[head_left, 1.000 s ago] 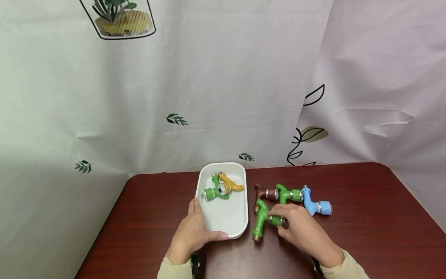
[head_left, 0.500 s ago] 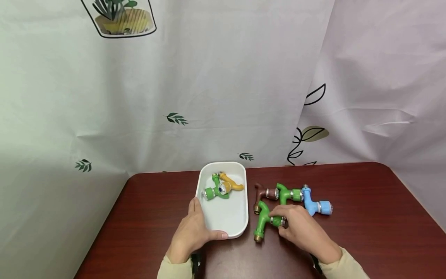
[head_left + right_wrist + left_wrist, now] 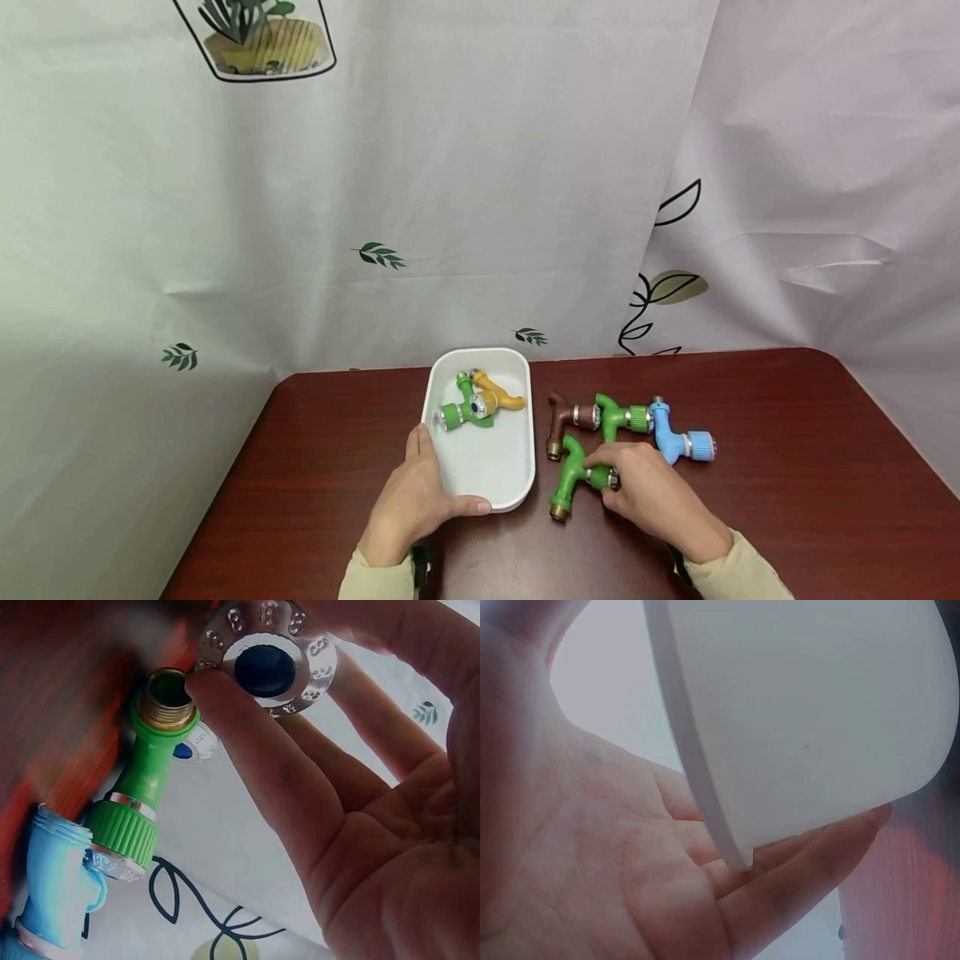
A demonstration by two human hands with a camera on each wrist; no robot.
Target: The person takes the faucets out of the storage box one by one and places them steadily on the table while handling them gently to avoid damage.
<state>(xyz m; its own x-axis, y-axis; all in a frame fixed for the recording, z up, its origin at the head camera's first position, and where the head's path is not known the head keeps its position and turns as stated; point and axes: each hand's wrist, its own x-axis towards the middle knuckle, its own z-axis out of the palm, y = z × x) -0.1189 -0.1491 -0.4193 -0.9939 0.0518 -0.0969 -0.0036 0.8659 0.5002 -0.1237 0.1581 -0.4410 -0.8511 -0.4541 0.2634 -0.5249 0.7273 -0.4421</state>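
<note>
My left hand (image 3: 411, 500) holds the near left corner of a white plastic tray (image 3: 480, 487), thumb over the near rim and fingers along the side wall. In the left wrist view the fingers lie against the tray's wall (image 3: 817, 720). Inside the tray lie a green faucet (image 3: 453, 415) and a yellow faucet (image 3: 498, 393), partly overlapping. My right hand (image 3: 651, 492) pinches the knob of another green faucet (image 3: 572, 475), its brass end toward me. In the right wrist view the fingers are at the knob's silver end cap (image 3: 266, 667).
Beyond the right hand lie a brown faucet (image 3: 557, 421), another green faucet (image 3: 613, 415) and a light blue faucet (image 3: 669, 433) on the dark red table (image 3: 787, 500). A pale printed curtain (image 3: 465, 208) hangs behind the table's far edge.
The green faucet in my right hand has shifted slightly to the right and toward me. The left hand and the tray stay where they were.
</note>
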